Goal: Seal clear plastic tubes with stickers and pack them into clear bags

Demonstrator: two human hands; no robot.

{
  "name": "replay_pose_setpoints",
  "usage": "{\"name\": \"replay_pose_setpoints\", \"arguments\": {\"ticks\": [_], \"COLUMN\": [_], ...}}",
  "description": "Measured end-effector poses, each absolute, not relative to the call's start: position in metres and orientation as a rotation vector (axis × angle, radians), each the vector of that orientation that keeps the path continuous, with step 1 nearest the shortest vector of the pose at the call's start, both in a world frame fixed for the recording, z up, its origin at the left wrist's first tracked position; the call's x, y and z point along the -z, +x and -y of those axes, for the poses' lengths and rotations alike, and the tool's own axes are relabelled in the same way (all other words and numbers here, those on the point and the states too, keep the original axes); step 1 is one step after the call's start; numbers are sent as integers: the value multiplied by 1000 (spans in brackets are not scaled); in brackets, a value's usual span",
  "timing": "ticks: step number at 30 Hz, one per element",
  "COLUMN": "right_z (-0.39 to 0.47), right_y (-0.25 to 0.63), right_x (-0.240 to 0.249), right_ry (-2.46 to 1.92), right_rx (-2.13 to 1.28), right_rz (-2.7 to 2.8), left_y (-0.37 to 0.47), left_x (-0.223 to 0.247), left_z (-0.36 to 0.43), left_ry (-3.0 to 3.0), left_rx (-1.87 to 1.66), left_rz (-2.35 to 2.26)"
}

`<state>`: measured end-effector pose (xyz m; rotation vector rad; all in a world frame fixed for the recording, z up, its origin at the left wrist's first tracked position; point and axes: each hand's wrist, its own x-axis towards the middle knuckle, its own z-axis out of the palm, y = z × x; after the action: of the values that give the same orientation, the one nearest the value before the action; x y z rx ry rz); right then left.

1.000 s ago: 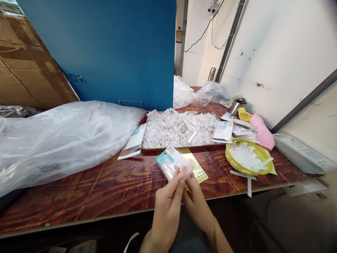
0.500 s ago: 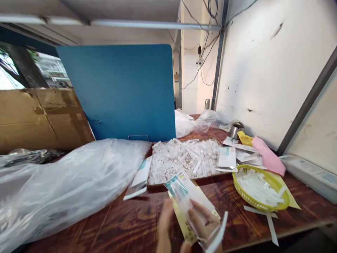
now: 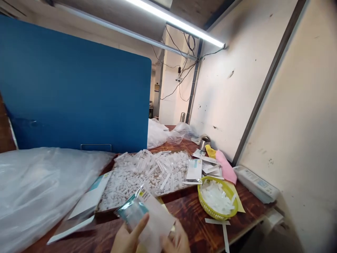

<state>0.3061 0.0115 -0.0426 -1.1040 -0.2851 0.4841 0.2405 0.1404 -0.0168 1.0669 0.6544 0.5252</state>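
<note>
At the bottom centre, my left hand (image 3: 130,234) grips the left side of a clear packet (image 3: 154,214) with a white and teal card inside, its thumb lying over the front. My right hand (image 3: 177,239) is closed on the packet's lower right edge; its fingertips are slightly blurred. Part of a yellow sheet shows behind the packet. Just beyond lies a shallow tray (image 3: 172,194) heaped with small white and clear pieces. Another carded packet (image 3: 91,196) rests at the tray's left edge, and one more (image 3: 194,170) at its right.
A yellow basket (image 3: 207,212) of white strips stands at the right, with loose strips (image 3: 225,233) before it. Farther right are a pink cloth (image 3: 225,167) and a plastic box (image 3: 256,184). Large plastic bag (image 3: 50,182) at left; blue board (image 3: 79,95) behind.
The view has swung right and tilted. My left hand has come onto the packet's left side; my right hand has moved from across its front to the lower right edge.
</note>
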Motion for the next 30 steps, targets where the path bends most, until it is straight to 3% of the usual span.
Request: {"name": "replay_pose_setpoints", "arguments": {"ticks": [7, 9, 13, 16, 21, 25, 30], "right_z": [16, 18, -7, -56, -140, -161, -148], "right_y": [405, 427, 432, 427, 452, 465, 427], "right_x": [-53, -66, -45, -20, -12, -17, -29], "right_ry": [-999, -938, -1229, -1889, -2065, -2119, -2030], "right_rx": [-42, -113, -254, 39, 226, 326, 332], "right_rz": [97, 70, 278, 1045, 1500, 1713, 1879], "left_y": [237, 235, 236, 239, 235, 229, 224], "left_x": [19, 19, 11, 7, 7, 3, -6], "left_z": [-169, -173, -178, -184, -190, -202, -226], "left_ry": [2127, 2330, 2654, 2710, 2665, 2567, 2468], "left_rx": [-430, -413, -436, -491, -537, -886, -1282], "left_rz": [-130, -16, 267, 396, 515, 385, -223]}}
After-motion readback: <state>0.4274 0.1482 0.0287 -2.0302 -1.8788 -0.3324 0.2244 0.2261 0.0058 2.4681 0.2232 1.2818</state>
